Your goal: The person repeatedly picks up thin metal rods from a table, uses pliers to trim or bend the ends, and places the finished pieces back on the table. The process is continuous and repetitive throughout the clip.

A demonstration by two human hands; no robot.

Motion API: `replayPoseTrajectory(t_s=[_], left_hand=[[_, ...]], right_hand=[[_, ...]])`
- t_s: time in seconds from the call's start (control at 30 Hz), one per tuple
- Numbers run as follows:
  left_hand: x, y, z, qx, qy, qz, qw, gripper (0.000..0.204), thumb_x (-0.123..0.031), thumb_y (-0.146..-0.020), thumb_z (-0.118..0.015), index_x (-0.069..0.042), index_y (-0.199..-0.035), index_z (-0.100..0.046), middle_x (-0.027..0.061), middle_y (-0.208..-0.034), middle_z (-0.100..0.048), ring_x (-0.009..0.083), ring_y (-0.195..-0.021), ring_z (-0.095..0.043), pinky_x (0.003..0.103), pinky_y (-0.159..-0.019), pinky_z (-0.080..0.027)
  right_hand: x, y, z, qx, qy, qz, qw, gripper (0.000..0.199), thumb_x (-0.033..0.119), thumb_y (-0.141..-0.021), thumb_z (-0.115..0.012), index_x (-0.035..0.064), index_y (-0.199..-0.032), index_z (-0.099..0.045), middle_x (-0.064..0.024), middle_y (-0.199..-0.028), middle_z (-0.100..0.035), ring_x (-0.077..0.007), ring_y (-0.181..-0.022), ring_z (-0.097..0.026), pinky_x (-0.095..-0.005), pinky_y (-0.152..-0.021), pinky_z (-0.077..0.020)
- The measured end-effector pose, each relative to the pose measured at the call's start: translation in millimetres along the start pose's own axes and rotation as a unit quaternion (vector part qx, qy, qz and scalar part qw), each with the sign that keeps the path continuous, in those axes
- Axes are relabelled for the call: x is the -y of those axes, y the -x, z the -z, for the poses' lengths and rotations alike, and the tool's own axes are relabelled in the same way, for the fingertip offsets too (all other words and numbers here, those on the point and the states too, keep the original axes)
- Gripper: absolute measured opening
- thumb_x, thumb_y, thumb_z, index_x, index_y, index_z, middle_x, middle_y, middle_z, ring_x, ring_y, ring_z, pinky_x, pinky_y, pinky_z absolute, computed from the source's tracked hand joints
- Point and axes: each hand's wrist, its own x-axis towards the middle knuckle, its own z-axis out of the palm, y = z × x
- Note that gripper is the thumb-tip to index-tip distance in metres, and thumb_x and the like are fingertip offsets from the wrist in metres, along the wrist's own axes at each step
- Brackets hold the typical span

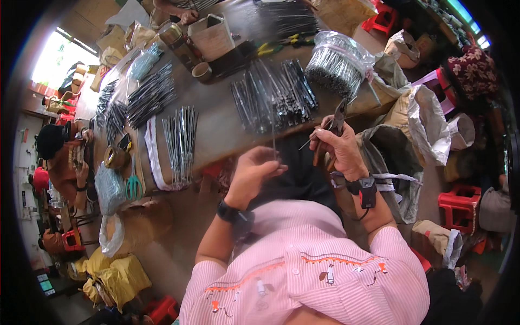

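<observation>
Over cluttered wooden desk (222, 130): left hand (254, 170) pinching thin metal wire (272, 138), right hand (338, 146) clamped on orange-handled pliers (331, 132), nipping step underway, steadier alignment needed.

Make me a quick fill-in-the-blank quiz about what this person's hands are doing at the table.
1. The right hand grips a pair of ____ with brown handles.
2. The left hand pinches a thin metal ____ that stands upright.
3. Each wrist wears a ____ band.
4. Beside the wooden table, near its left end, lie scissors with ____ handles.

Missing words: pliers; wire; black; green
</observation>
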Motion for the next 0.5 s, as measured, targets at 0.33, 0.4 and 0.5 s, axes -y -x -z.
replayPoseTrajectory(t_s=[0.33,0.4,0.5], left_hand=[[-5.5,2.2,-14.2,0.026,-0.058,-0.092,0.994,0.014,0.004,-0.082,-0.067,0.0,-0.093,-0.06,0.0057,-0.085,-0.065,0.0142,-0.077,-0.066,0.027,-0.073,-0.056],[-5.8,0.7,-13.0,0.021,-0.07,-0.099,0.992,0.014,0.004,-0.081,-0.068,0.0,-0.092,-0.06,0.006,-0.087,-0.066,0.014,-0.077,-0.066,0.027,-0.073,-0.056],[-4.8,0.5,-12.2,0.016,-0.072,-0.102,0.992,0.016,0.004,-0.081,-0.068,0.002,-0.094,-0.06,0.0082,-0.087,-0.066,0.0149,-0.078,-0.067,0.026,-0.071,-0.055]], right_hand=[[-21.7,14.5,-35.4,0.014,0.095,0.077,0.992,0.014,0.001,-0.088,-0.064,0.0015,-0.098,-0.055,-0.0089,-0.083,-0.066,-0.0147,-0.07,-0.066,-0.0263,-0.049,-0.0527],[-26.2,16.1,-37.4,0.003,0.138,0.077,0.987,0.012,0.002,-0.089,-0.062,0.0013,-0.098,-0.055,-0.0111,-0.084,-0.067,-0.0159,-0.072,-0.066,-0.0278,-0.052,-0.0552],[-29.9,17.2,-40.4,0.003,0.155,0.082,0.984,0.011,0.001,-0.089,-0.062,0.0013,-0.097,-0.055,-0.011,-0.084,-0.067,-0.0156,-0.072,-0.066,-0.0269,-0.052,-0.0547]])
